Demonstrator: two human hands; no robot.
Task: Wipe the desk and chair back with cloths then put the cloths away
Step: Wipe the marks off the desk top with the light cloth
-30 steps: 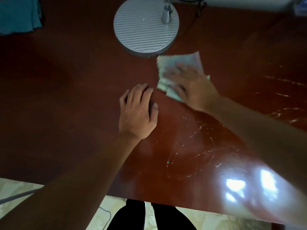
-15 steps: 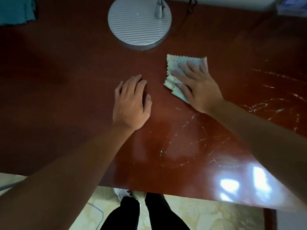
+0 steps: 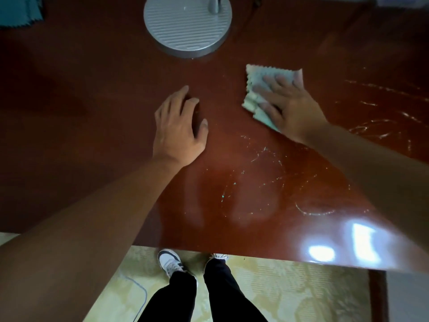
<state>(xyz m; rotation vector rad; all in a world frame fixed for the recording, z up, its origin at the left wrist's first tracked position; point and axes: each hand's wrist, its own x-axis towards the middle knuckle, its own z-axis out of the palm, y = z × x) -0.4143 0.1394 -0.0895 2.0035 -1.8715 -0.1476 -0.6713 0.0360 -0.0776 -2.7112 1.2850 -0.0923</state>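
Note:
A pale folded cloth point(image 3: 255, 75) with a zigzag edge lies on the glossy dark-red desk point(image 3: 92, 135), right of centre. My right hand point(image 3: 290, 105) presses flat on it with straight fingers. My left hand point(image 3: 178, 129) rests on the bare desk top to the left of the cloth, fingers relaxed and holding nothing. A second, teal cloth point(image 3: 18, 10) lies at the far left corner of the desk. Fine pale scratches or streaks mark the desk surface near the right side. No chair back is in view.
A round grey lamp base point(image 3: 185, 26) stands at the back centre, just behind the pale cloth. The desk's front edge runs across the lower view. Below it are my legs, white shoes point(image 3: 169, 261) and a patterned yellowish floor with a thin cable point(image 3: 141, 296).
My right hand has slid the pale cloth to the right, away from the lamp base. My left hand has stayed in place on the desk.

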